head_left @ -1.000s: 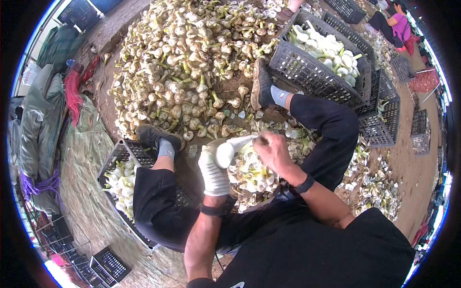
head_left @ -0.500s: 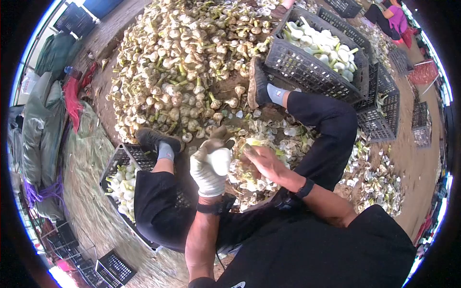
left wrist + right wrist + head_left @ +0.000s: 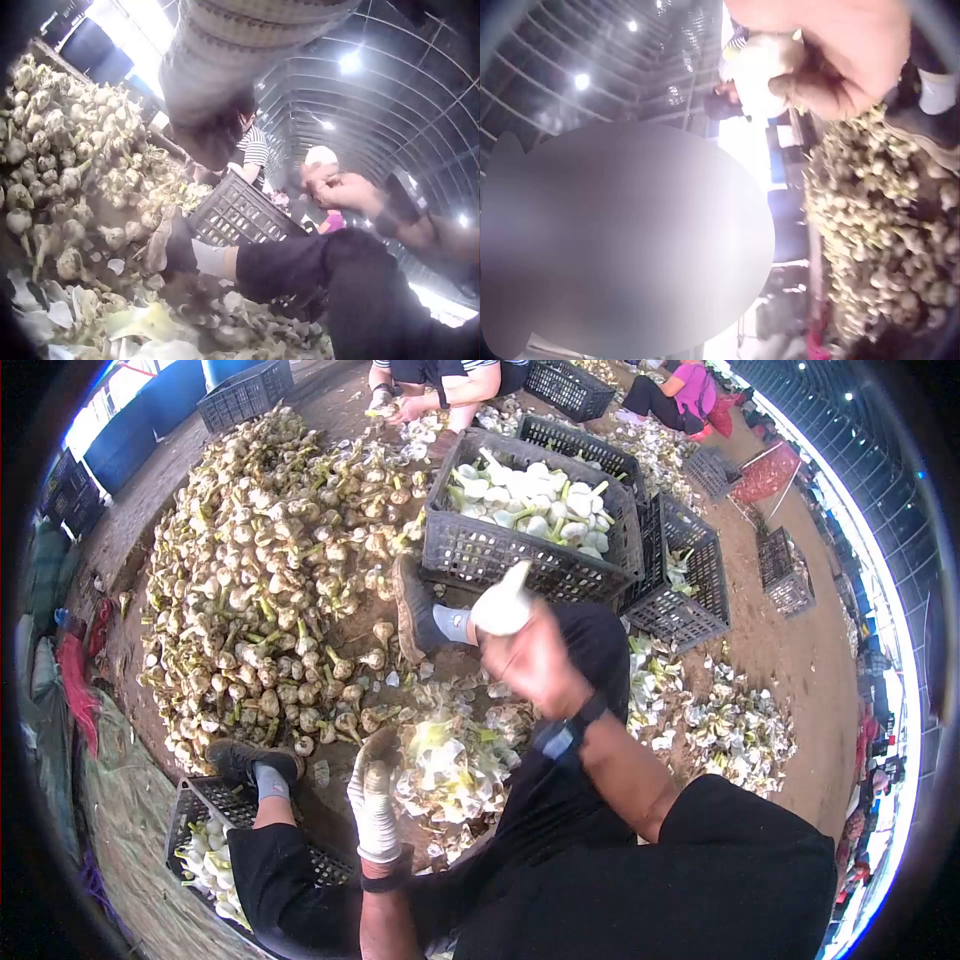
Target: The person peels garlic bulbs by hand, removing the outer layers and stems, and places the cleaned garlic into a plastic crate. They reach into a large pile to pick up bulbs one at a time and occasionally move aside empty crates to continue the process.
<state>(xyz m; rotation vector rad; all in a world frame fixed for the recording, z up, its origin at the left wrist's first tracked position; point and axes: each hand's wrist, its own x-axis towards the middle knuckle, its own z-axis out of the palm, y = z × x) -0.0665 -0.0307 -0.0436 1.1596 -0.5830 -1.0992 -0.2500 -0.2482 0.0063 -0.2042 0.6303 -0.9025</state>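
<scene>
My bare right hand holds a peeled white garlic bulb between thumb and fingers, with its short stem upward. In the head view, the bulb is just in front of a black crate heaped with clean white garlic. The right wrist view shows the thumb pressed against the side of the bulb. My left hand wears a white glove with dirt-darkened fingertips. It is raised beside a heap of garlic peelings, its fingers loosely extended and no bulb visible in it.
A large pile of unpeeled garlic covers the ground ahead and left. Another crate of white garlic stands by my left leg. More black crates are at the right. One person sits beyond the pile, another farther right.
The white bulb has passed from my left hand to my right, which has swung forward toward the full crate. The left hand stays low by the peelings. The head view has turned right.
</scene>
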